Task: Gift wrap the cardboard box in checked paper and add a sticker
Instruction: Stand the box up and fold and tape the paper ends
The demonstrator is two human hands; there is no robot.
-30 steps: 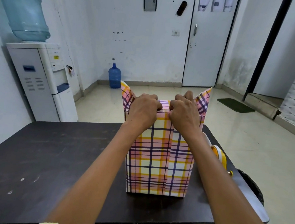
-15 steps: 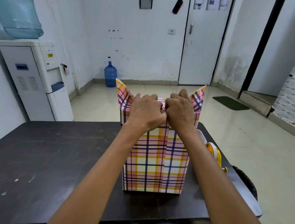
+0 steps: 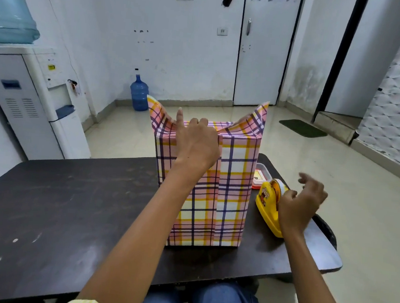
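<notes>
The box wrapped in pink, yellow and purple checked paper [image 3: 229, 189] stands upright on the dark table [image 3: 70, 201]. Two pointed paper flaps rise at its top corners, the left flap [image 3: 157, 114] and the right flap [image 3: 257, 120]. My left hand [image 3: 194, 143] holds the folded paper down at the top near edge, its fingers bent over the top and the index finger raised. To the right of the box, my right hand [image 3: 302, 202] is curled on a yellow tape dispenser [image 3: 266, 202], fingertips at the tape roll.
A small clear container with red contents [image 3: 260, 175] sits behind the dispenser, close to the box. The table's right edge is just past my right hand. A water cooler [image 3: 31, 95] stands at the left wall and a blue bottle [image 3: 139, 94] on the floor.
My right hand has left the top of the box and moved down right to the tape dispenser. My left hand stays on top, index finger now lifted.
</notes>
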